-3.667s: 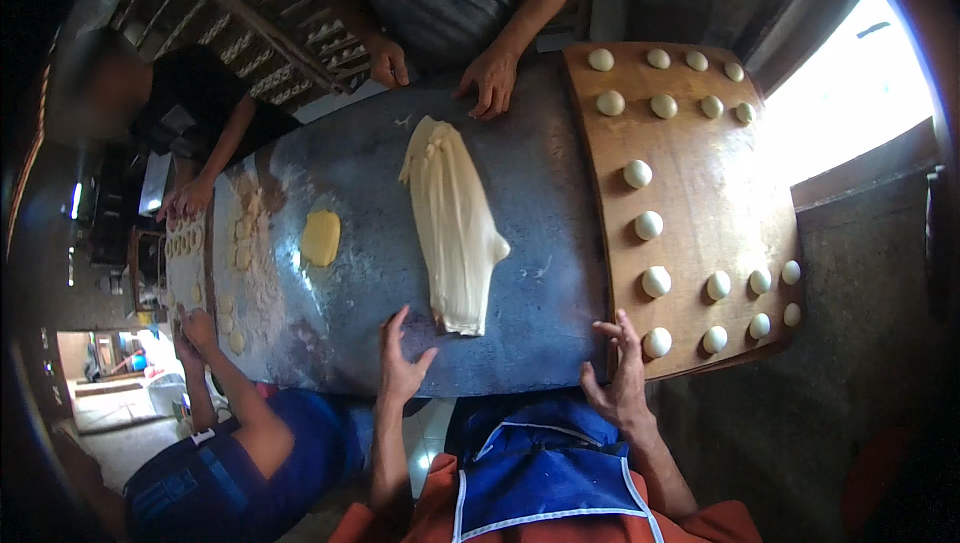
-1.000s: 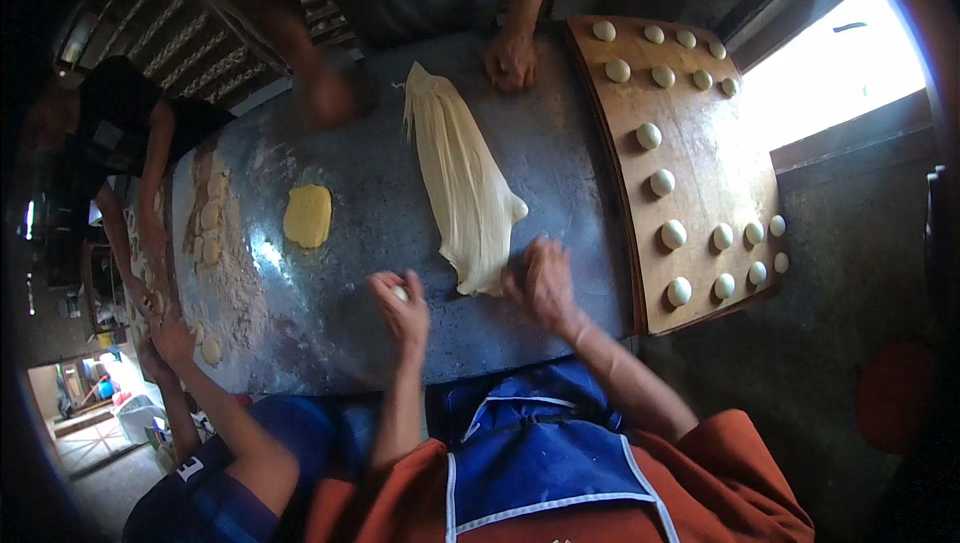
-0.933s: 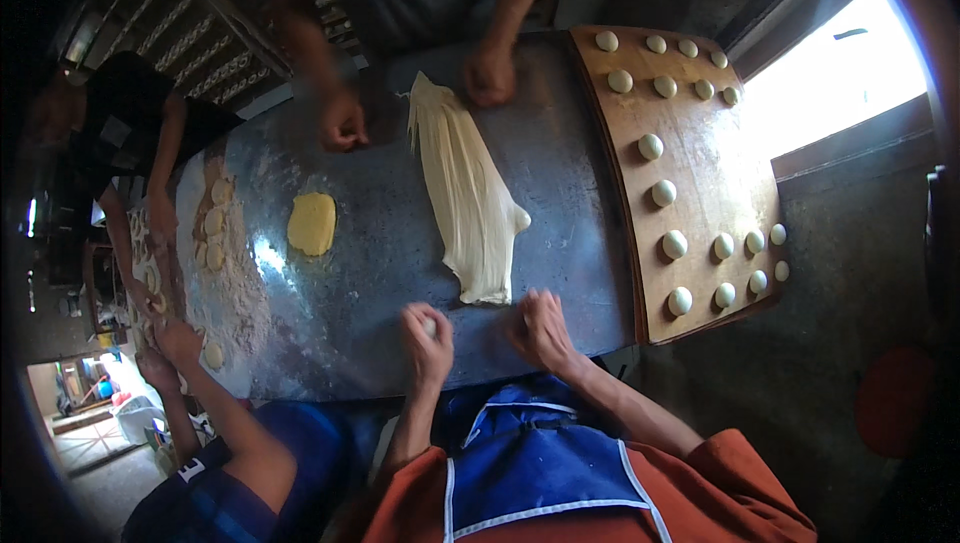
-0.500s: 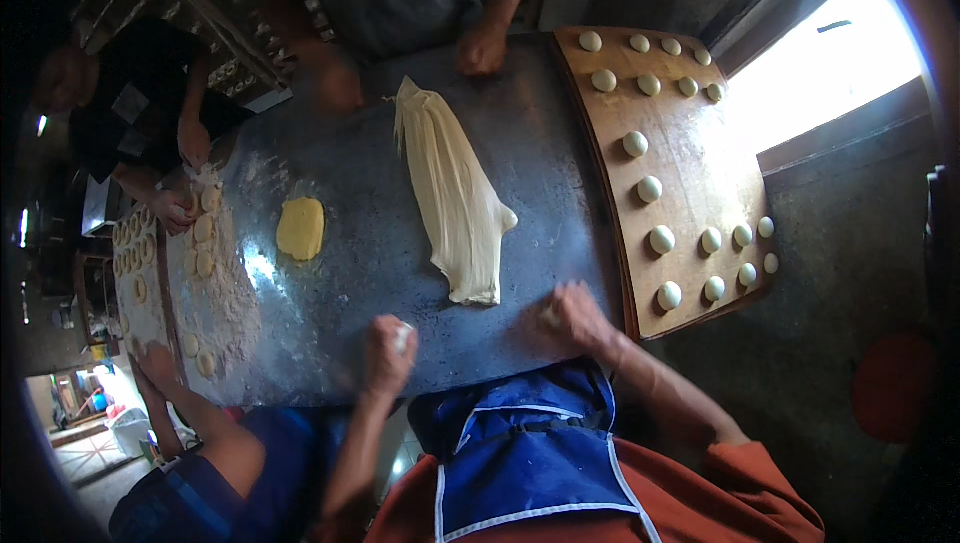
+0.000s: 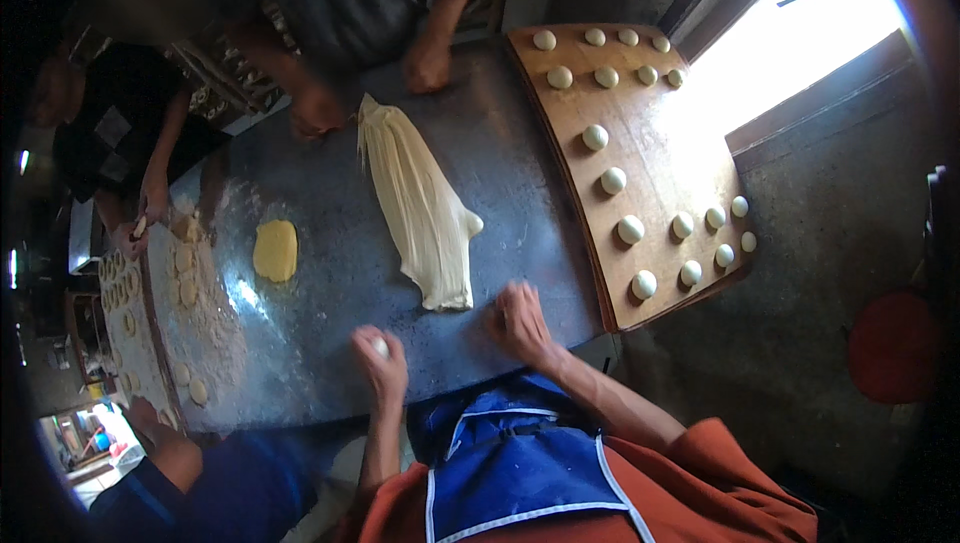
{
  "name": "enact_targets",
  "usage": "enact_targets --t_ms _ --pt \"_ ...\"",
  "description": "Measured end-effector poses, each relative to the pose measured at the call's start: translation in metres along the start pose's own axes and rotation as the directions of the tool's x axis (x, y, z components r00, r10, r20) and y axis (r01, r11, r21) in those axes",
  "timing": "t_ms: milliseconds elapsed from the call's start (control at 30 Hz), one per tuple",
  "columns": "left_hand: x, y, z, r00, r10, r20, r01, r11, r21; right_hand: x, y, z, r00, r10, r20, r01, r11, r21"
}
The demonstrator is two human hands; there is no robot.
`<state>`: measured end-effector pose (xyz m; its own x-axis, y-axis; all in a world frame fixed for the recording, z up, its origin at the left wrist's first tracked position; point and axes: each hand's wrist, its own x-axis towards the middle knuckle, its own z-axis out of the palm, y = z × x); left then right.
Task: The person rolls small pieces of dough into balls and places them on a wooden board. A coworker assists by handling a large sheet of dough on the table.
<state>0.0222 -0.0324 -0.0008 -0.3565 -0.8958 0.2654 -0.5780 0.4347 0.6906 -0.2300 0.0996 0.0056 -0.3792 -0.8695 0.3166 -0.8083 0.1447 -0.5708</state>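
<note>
My left hand (image 5: 384, 361) is closed around a small white dough ball (image 5: 380, 347), part of which shows between thumb and fingers, near the front edge of the metal table (image 5: 340, 263). To its right, my right hand (image 5: 522, 323) is curled down against the tabletop, its fingers bent; whatever lies under the palm is hidden. Beyond and between my hands stretches a long, folded strip of pale dough (image 5: 418, 208), its near end close to my right hand but apart from it. Left of the strip lies a flat yellow lump (image 5: 275, 250).
At right, a wooden board (image 5: 660, 173) carries several round dough balls. Across the table are a person's two closed hands (image 5: 428, 65). Flour and flat dough rounds (image 5: 187, 288) lie at left, beside a tray of dough rings (image 5: 128, 323) and another person's hands (image 5: 130, 238).
The whole view has shifted, moving most things left. Both my hands are slightly nearer the long dough. At far left, a person's hands have gone from the dough rounds to above the ring tray.
</note>
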Motion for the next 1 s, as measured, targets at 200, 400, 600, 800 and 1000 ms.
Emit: enact_targets --t_ms 200,400,600,800,1000 --pt "-0.001 -0.012 -0.031 0.994 -0.107 0.009 0.103 0.975 0.195 0.008 0.054 -0.025 0.985 -0.149 -0.091 0.115 0.945 -0.305" --pt "0.019 0.041 -0.085 0.889 0.108 0.445 -0.231 0.945 0.231 -0.035 0.057 -0.059 0.959 -0.123 0.257 0.152 0.984 -0.097" --pt "0.102 0.128 -0.073 0.496 0.25 0.831 -0.451 0.892 0.001 -0.017 0.023 -0.098 0.952 -0.033 0.304 0.098 0.975 -0.202" --pt "0.189 0.318 0.127 0.528 0.777 0.343 -0.571 0.624 -0.534 0.032 0.044 -0.191 0.996 0.087 0.025 -0.09 0.979 0.18" --pt "0.225 0.401 0.333 0.515 0.696 0.5 -0.423 0.714 -0.558 0.09 0.141 -0.279 0.715 -0.022 -0.699 0.009 1.0 -0.023"
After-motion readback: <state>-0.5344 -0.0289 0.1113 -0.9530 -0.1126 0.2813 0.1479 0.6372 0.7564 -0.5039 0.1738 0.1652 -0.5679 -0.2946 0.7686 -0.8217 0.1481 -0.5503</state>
